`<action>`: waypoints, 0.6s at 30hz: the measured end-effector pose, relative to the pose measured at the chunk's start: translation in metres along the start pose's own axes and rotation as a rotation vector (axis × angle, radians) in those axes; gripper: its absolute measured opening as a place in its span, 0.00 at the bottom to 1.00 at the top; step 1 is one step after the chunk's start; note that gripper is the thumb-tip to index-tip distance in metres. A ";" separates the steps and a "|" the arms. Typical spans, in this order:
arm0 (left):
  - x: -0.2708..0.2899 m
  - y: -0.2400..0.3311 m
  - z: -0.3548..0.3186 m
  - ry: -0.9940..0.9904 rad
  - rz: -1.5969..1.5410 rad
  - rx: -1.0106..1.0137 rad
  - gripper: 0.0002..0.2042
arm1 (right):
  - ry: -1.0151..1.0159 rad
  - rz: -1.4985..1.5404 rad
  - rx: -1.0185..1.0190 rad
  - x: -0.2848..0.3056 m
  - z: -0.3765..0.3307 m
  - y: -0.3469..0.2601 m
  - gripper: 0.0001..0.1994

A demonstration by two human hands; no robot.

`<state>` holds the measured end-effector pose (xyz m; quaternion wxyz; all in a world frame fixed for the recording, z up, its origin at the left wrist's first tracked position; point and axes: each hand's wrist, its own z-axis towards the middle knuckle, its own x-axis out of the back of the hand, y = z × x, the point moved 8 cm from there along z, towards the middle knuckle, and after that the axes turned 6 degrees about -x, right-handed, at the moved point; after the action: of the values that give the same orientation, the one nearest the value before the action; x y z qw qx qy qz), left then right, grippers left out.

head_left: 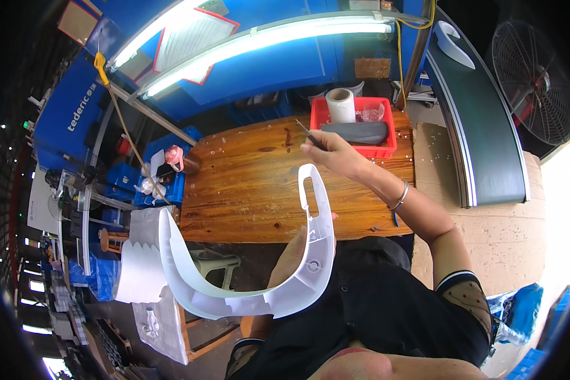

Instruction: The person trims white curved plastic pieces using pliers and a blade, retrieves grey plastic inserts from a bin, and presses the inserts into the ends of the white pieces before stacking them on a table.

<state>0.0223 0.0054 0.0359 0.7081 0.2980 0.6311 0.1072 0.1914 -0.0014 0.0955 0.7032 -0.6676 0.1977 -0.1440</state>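
Note:
A large white curved plastic part [239, 301] hangs in front of my body, its U shape opening upward and a slotted end rising on the right. My left hand [289, 258] grips it from behind near that slotted end; most of its fingers are hidden by the plastic. Above the wooden table [247, 190], my right hand [335, 154] is closed round a small knife [315, 140] with a dark handle and a thin pointed blade. The blade points up and away to the left, apart from the white part.
On the table's far right corner stands a red tray [391, 136] with a white film roll [341, 105] and a grey roll. Blue crates [171, 196] flank the left side. A green conveyor belt [481, 133] carries another white part [453, 45]; a large fan [531, 82] stands beyond.

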 end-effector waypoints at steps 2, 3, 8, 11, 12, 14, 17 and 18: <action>-0.014 -0.052 0.059 0.027 0.012 -0.041 0.27 | 0.319 -0.200 0.127 0.009 0.003 -0.017 0.14; -0.014 -0.078 0.094 0.027 0.010 -0.051 0.27 | 0.313 -0.150 0.033 0.014 -0.002 -0.007 0.16; 0.003 -0.078 0.096 0.064 0.027 -0.055 0.27 | 0.365 -0.513 0.114 0.016 -0.055 -0.027 0.14; 0.014 -0.064 0.115 0.077 0.041 -0.062 0.27 | 0.321 -0.611 0.068 0.012 -0.066 -0.030 0.12; 0.016 -0.072 0.108 0.078 0.047 -0.054 0.27 | 0.344 -0.619 0.095 0.015 -0.070 -0.033 0.13; 0.025 -0.050 0.144 0.087 0.058 -0.054 0.27 | 0.359 -0.629 0.124 0.013 -0.073 -0.036 0.13; 0.026 -0.067 0.106 0.098 0.084 -0.049 0.27 | 0.367 -0.688 0.186 0.009 -0.076 -0.049 0.13; 0.031 -0.080 0.094 0.098 0.085 -0.042 0.27 | 0.377 -0.718 0.179 0.012 -0.077 -0.046 0.13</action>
<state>0.1002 -0.0688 -0.0323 0.6773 0.3042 0.6492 0.1649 0.1683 -0.0777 0.1376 0.6152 -0.5922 0.0643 -0.5164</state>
